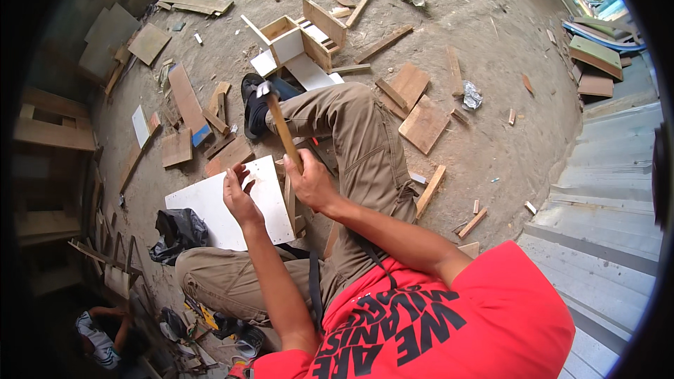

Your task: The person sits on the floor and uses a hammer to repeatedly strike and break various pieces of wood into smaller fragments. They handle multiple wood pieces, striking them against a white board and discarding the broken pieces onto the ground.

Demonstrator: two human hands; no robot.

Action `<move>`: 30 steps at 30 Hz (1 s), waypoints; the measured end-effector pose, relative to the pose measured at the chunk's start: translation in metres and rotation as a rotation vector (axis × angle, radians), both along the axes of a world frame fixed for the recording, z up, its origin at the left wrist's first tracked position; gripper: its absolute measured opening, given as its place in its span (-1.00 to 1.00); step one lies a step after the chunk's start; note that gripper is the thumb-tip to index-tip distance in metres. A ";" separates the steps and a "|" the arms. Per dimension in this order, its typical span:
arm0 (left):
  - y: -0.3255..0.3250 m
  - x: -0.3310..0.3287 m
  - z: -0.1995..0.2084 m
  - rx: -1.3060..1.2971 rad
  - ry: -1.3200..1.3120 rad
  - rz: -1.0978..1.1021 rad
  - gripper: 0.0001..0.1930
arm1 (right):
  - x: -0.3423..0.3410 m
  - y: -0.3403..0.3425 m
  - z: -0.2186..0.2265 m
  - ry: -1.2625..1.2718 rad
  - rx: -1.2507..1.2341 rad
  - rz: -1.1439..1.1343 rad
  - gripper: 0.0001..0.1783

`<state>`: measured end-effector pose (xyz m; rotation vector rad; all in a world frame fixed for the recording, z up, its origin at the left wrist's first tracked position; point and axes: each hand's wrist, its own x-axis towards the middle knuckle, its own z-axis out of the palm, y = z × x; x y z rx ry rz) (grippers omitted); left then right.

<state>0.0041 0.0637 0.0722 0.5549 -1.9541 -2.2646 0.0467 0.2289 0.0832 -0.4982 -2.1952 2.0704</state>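
Hammer (283,128) in the right hand (314,186), fist closed round the lower handle; head raised, up near the black shoe (254,107) in this view. Handle slants, head end up and left.

Left hand (241,198) apart from the right, half-curled, above the white board (203,202); cannot tell if it touches the board or pinches anything small.

Board lies flat-side up between the bent legs, small dark marks near its right edge, wood pieces close along that side. Black bag (178,234) against its left corner, beside the knee.

Wearer seated low: brown trousers, red shirt (484,316).

Beyond the shoe, a wooden box (291,42), open compartments, part white-faced. Left of the shoe, a long plank (187,100) with a blue end, among offcuts. Right of the legs, two brown panels (424,123), edges meeting; crumpled foil (472,96) near them.

Ground bare earth, scraps scattered. Far right, ridged metal sheets (607,200). Lower left, in shadow, another person (102,337), partly seen.
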 end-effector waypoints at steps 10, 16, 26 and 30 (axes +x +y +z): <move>-0.042 0.018 -0.041 -0.181 -0.110 0.574 -0.29 | 0.027 -0.042 -0.074 0.132 0.433 0.539 -0.66; -0.037 0.027 -0.060 -0.317 -0.130 0.467 -0.33 | 0.024 -0.037 -0.065 0.241 0.622 0.557 -0.61; -0.004 0.026 -0.018 -0.759 0.165 0.280 -0.43 | -0.024 0.061 0.022 0.267 0.311 0.340 -0.67; 0.018 0.028 -0.008 -0.742 0.235 0.192 -0.47 | -0.076 0.202 0.006 0.331 0.134 -0.429 -0.77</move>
